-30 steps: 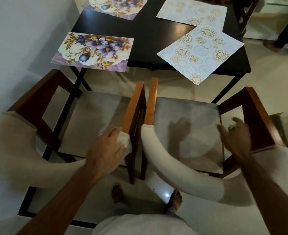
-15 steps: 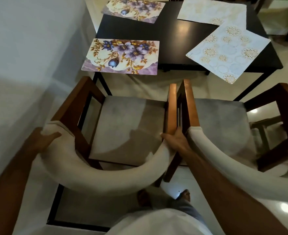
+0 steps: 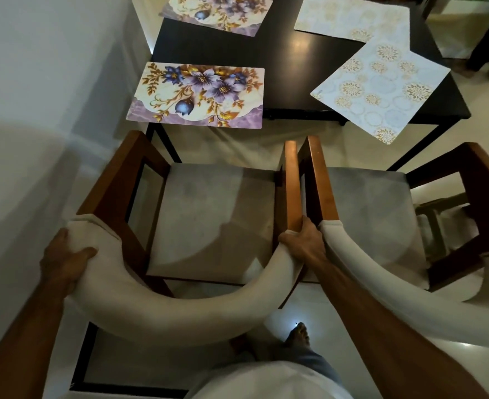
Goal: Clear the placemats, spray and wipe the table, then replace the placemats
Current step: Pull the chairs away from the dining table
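Several placemats lie on the black table [image 3: 300,61]. A floral placemat [image 3: 197,95] overhangs the near left edge, and a second floral placemat [image 3: 217,12] lies farther back. A pale patterned placemat [image 3: 381,87] sits askew over the near right edge, with another pale placemat [image 3: 349,17] behind it. My left hand [image 3: 64,260] grips the left end of the left chair's curved white backrest [image 3: 162,315]. My right hand [image 3: 303,243] grips its right end, beside the wooden armrest.
A second wooden chair [image 3: 381,214] with a grey seat stands against the left chair on its right. A white wall [image 3: 36,96] runs close along the left. My feet show on the pale floor [image 3: 300,335] below the backrest.
My view swung left from the right chair to the left chair. My left hand moved to the backrest's left end and closed on it; my right hand came over to its right end.
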